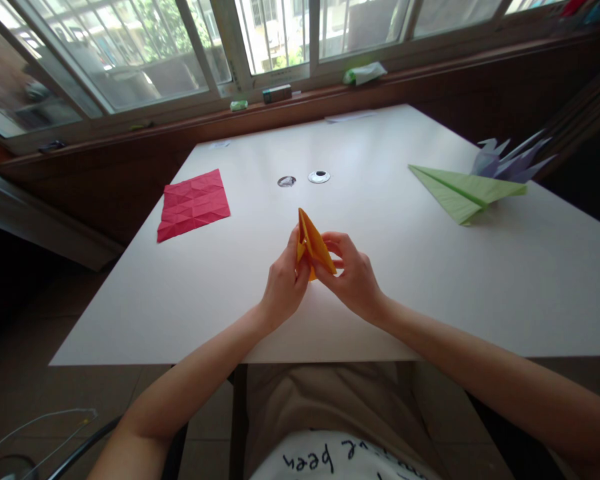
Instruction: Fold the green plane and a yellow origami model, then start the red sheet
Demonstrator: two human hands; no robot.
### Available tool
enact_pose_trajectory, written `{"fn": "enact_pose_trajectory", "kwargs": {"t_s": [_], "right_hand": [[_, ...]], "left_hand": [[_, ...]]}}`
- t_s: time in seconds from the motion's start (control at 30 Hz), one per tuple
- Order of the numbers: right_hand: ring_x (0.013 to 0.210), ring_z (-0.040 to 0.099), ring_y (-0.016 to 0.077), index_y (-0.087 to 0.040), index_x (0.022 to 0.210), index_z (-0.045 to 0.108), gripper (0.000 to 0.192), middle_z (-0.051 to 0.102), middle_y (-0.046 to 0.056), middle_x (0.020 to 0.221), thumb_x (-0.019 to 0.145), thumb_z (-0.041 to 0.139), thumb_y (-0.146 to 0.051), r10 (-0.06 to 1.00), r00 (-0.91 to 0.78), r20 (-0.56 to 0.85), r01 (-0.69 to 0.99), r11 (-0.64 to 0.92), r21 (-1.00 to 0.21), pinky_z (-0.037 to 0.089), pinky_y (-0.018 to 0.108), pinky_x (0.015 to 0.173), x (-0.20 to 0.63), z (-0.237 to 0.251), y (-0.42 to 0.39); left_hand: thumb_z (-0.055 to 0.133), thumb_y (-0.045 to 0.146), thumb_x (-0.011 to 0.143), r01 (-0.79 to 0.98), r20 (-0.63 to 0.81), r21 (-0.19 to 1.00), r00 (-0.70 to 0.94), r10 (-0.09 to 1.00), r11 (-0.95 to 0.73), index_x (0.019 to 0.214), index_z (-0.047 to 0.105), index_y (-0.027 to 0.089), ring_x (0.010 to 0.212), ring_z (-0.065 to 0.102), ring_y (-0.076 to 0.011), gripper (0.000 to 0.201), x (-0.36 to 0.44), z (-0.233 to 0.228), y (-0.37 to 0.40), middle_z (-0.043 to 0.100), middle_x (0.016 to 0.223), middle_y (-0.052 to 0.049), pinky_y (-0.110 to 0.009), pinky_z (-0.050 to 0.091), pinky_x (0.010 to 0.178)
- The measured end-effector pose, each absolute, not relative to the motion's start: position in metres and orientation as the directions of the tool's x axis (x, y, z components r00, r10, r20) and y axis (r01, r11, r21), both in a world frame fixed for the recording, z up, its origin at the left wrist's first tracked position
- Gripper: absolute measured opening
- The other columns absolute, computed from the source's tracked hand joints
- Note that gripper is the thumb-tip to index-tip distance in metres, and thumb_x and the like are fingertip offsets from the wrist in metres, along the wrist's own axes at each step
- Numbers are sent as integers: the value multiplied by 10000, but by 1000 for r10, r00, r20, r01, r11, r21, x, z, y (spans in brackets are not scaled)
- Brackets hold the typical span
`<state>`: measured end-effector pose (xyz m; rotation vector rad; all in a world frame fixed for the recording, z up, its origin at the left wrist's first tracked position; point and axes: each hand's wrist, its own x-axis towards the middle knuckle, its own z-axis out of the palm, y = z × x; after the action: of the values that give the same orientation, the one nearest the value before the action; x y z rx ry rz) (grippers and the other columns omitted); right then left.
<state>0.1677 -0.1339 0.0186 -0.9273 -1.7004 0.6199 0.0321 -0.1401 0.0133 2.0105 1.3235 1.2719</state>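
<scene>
Orange folded paper piece (313,245) sat above the white table (380,280), near its front edge — your left hand (285,283) and right hand (353,277) both pinched it. Uneven pinch pressure could've skewed the crease or torn the tip.

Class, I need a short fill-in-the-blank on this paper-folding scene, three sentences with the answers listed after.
1. Both hands, the left hand and the right hand, pinch a folded paper whose colour is ____.
2. The creased red sheet lies flat on the white ____.
3. The green paper plane lies on the person's ____ side.

Missing words: orange; table; right
</scene>
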Motion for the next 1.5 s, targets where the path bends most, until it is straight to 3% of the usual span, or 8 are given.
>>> {"fn": "enact_pose_trajectory", "kwargs": {"t_s": [0.2, 0.3, 0.5, 0.67, 0.87, 0.97, 1.23, 1.5], "right_hand": [[1045, 592, 196, -273, 1284, 394, 525, 512, 77, 1295, 794, 580, -250, 691, -381, 614, 176, 706, -686, 601, 318, 710, 176, 24, -132], [1065, 575, 184, -300, 1327, 374, 503, 422, 74, 1382, 847, 524, -275, 643, -496, 584, 83, 704, -705, 589, 328, 766, 182, 28, -129], [1147, 543, 212, -323, 1354, 336, 460, 425, 71, 1392, 905, 438, -314, 658, -469, 590, -65, 640, -766, 579, 323, 766, 189, 27, -125], [987, 630, 172, -307, 1234, 484, 326, 542, 58, 1270, 916, 415, -324, 709, -369, 601, 15, 651, -759, 580, 318, 741, 187, 27, -126], [1075, 563, 183, -336, 1209, 517, 332, 470, 53, 1292, 900, 446, -238, 636, -440, 633, 167, 751, -639, 564, 357, 822, 184, 29, -124], [1036, 574, 175, -308, 1121, 563, 265, 460, 57, 1265, 894, 455, -223, 651, -427, 628, 189, 743, -642, 568, 367, 815, 183, 29, -123], [1006, 577, 175, -234, 891, 554, 67, 449, 59, 1244, 829, 559, -257, 730, -380, 568, 184, 661, -727, 599, 382, 751, 180, 29, -125], [899, 601, 156, -189, 745, 514, 72, 533, 52, 1066, 775, 579, -178, 802, -294, 521, 195, 584, -788, 611, 318, 673, 176, 30, -127]], "left_hand": [[353, 233, 909, 424, 459, 796, 39, 888, -431, 1380, 295, 274, 861, 618, -172, 476, 30, 15, -140, 623, 1099, -63, -309, 511, 724], [357, 260, 915, 383, 456, 825, -15, 890, -416, 1336, 358, 278, 836, 607, -169, 421, 29, 14, -138, 623, 1060, -53, -300, 504, 694], [361, 291, 922, 319, 468, 850, -92, 879, -419, 1238, 436, 246, 819, 580, -155, 327, 29, 9, -134, 606, 978, -41, -290, 481, 699], [355, 292, 927, 273, 442, 873, -90, 892, -405, 1252, 401, 268, 891, 582, -166, 329, 30, 7, -133, 588, 1042, -43, -311, 491, 751], [343, 224, 923, 309, 449, 849, 7, 894, -429, 1331, 329, 280, 1147, 505, -214, 412, 32, 8, -134, 487, 1285, -64, -355, 446, 944], [340, 200, 918, 326, 450, 839, 31, 892, -435, 1350, 295, 281, 1233, 436, -221, 442, 32, 8, -135, 421, 1365, -52, -377, 397, 1013], [373, 217, 905, 391, 506, 776, 83, 858, -496, 1367, 259, 279, 1177, 457, -211, 480, 31, 5, -137, 429, 1297, -101, -395, 423, 971], [324, 147, 892, 442, 584, 663, 200, 787, -604, 1408, 173, 280, 1117, 452, -205, 554, 34, 4, -138, 396, 1237, -115, -398, 443, 934]]}}
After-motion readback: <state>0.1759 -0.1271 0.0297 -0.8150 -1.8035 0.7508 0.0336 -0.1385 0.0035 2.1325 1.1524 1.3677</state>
